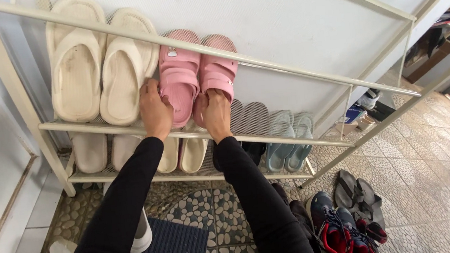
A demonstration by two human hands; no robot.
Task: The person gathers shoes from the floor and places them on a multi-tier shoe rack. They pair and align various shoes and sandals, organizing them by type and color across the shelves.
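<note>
Black sleeves (134, 205) reaching up to the rack (285, 72). Left hand (155, 110) and right hand (214, 113) curled around the heels of two pink sandals (196, 75), seated on the upper shelf beside cream slippers (98, 67). Pair apparently placed, grip not yet released; sneakers (340, 230) on the floor.

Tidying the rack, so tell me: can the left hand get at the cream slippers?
Probably yes: the left hand rests at the pink sandals, right beside the cream slippers on the same shelf, with nothing between them.

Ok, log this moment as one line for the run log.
left hand: on left pink strapped rubber sandal | right hand: on right pink strapped rubber sandal | place: cream metal shoe rack
</note>
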